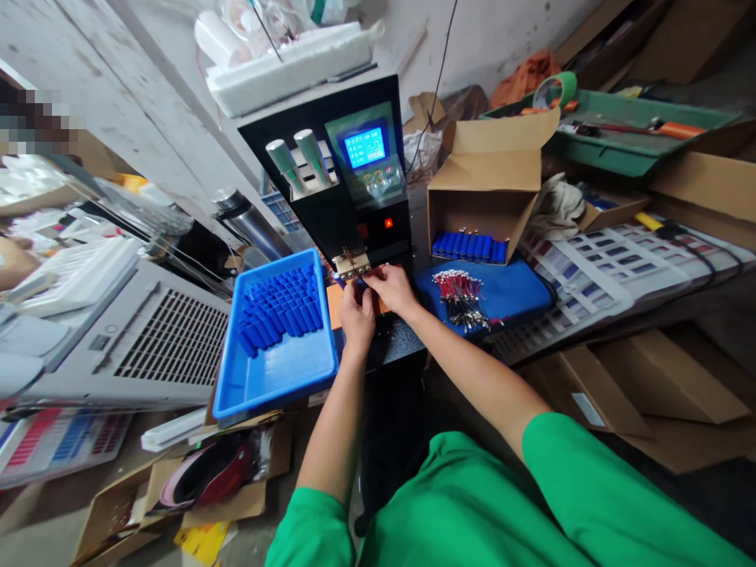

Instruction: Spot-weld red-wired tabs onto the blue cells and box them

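A black welding machine [331,213] with a lit blue screen [365,148] stands in front of me. At its lower front, below the metal electrode holder [353,262], both hands meet. My left hand [357,315] has its fingers closed around something blue, mostly hidden, probably a cell. My right hand [390,288] is pinched just under the electrodes, on something too small to make out. An orange block [336,305] lies beside my left hand. Left of the hands, a blue tray [289,378] holds many blue cells [282,307].
Red and black wires [461,299] lie on a blue pad [520,290] at the right. Behind them an open cardboard box [484,165] holds blue cells [469,246]. A green tray [626,157] with tools stands further back. A grey slatted unit [159,331] is at left.
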`<state>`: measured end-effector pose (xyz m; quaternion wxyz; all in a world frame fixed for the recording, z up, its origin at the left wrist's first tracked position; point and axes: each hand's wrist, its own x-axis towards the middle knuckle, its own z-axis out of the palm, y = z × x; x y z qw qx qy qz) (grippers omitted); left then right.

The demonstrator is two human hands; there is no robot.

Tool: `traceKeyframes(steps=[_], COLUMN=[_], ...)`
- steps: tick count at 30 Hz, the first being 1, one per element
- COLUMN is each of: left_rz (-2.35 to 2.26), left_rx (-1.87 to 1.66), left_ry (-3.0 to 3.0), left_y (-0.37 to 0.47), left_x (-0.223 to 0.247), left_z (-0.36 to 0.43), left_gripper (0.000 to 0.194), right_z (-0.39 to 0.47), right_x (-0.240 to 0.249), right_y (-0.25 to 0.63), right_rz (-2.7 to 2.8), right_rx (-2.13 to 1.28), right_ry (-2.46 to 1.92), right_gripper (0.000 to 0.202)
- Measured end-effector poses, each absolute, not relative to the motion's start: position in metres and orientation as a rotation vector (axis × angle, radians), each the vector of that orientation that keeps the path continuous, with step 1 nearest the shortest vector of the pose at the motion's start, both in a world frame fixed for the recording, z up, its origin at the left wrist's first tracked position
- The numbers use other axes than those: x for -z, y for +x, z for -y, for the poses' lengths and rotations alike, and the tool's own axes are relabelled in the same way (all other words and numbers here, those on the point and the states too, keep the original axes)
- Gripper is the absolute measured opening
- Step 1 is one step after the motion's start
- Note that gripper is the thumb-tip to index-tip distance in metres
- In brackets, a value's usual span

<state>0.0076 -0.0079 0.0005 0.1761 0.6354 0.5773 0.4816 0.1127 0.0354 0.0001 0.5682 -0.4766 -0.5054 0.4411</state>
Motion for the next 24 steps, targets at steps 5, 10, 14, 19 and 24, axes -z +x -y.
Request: traceKeyframes(steps=[5, 10, 14, 19, 24], left_rz=[-1.630, -1.667, -1.655, -1.622, -1.634], left_rx=[-1.367, -1.357, -1.347, -1.359, -1.348], left_ry=[1.805, 1.798, 1.792, 1.808, 1.807], left_y=[0.0073, 0.0067, 0.0063, 0.0061, 0.0058], left_x=[-0.0003, 0.0016, 0.0035, 0.0042, 0.0075], left_z=[0.0081, 0.0070, 0.0064, 0.0075, 0.0069], left_gripper=[0.031, 0.036, 0.038, 0.035, 0.035], right_z=[-0.0320, -0.0295, -0.0289, -0.0280, -0.0271], right_x=[-0.0040, -0.0077, -0.0085, -0.0074, -0.0069], right_y=[0.1133, 0.1141, 0.1140, 0.1136, 0.1138], right_rz=[1.175, 1.171, 1.165, 1.154, 1.152], right_rx=[-1.052, -1.060, -1.073, -1.073, -1.079], right_ry=[-1.092, -1.103, -1.103, -1.083, -1.086], right_gripper=[0.022, 0.024, 0.030, 0.028, 0.025])
